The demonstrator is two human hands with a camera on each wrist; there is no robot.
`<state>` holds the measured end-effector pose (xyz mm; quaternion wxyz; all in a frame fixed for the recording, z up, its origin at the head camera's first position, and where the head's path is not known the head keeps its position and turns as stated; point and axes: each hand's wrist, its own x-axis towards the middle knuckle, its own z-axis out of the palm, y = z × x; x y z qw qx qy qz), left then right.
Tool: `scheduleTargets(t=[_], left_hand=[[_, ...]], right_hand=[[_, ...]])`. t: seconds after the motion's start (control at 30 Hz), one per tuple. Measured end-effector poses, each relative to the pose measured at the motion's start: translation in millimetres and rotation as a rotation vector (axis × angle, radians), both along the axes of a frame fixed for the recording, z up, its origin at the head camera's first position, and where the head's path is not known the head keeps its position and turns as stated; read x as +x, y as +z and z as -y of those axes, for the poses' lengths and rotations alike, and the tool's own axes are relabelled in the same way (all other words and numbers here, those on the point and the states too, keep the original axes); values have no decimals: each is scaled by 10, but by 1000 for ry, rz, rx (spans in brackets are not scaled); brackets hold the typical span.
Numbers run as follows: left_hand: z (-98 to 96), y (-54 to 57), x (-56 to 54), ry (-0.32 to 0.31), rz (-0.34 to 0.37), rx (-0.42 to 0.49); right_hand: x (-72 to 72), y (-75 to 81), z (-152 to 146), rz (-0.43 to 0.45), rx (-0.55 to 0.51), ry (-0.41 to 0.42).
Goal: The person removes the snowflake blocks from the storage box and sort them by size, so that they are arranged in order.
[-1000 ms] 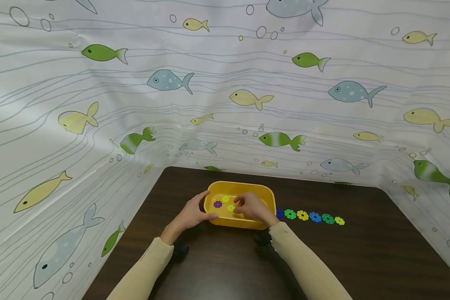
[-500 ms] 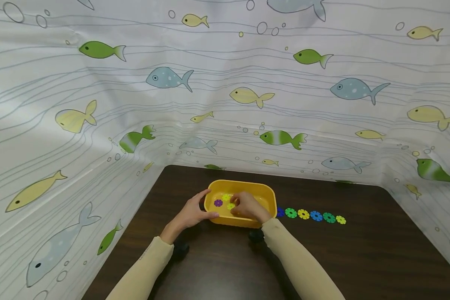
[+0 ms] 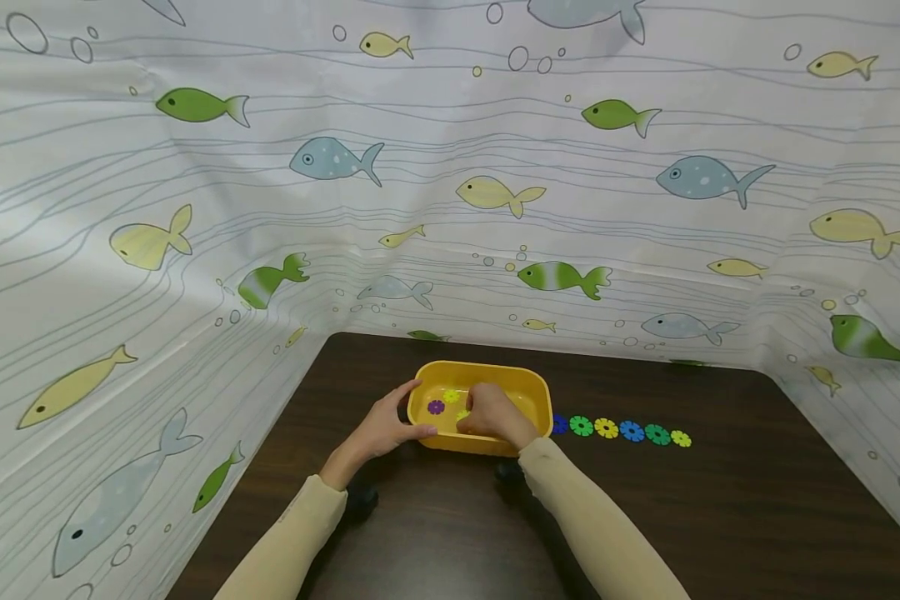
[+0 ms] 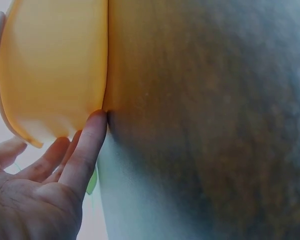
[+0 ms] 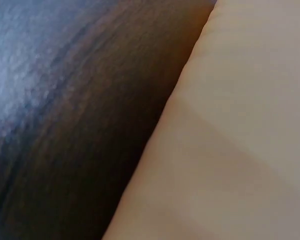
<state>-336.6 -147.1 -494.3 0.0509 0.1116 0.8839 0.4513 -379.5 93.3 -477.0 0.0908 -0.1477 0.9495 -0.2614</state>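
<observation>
A yellow plastic tub (image 3: 528,385) stands on the dark table. My left hand (image 3: 381,427) holds its left end, thumb over the front rim and fingers along the outside. In the left wrist view, the fingers of my left hand (image 4: 55,185) lie against the tub's wall (image 4: 55,60). Inside the tub, my right hand (image 3: 493,413) reaches down, its fingertips around a yellow-green flower-shaped disc (image 3: 462,414); I cannot tell whether they pinch it. Left of it lie a purple disc (image 3: 436,407) and another yellow-green disc (image 3: 451,396). The right wrist view shows only sleeve (image 5: 225,140) and table.
Right of the tub, several flower-shaped discs lie in a row, from a dark blue disc (image 3: 559,424) beside the tub to a yellow-green disc (image 3: 681,438) at the far end. A fish-printed sheet (image 3: 435,192) rises behind and beside the dark table (image 3: 720,500).
My right hand has moved left and down inside the tub, onto the nearer yellow-green disc. My left hand has stayed at the tub's left end.
</observation>
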Motion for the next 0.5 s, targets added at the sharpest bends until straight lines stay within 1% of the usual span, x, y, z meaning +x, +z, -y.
scheduleTargets(t=[0.27,0.5], left_hand=[[-3,-13,14,-1,2,4],[-11,13,17,2,0,6]], right_hand=[[52,11,-59,-48,-13,11],[97,56,-145,-106,-46,-6]])
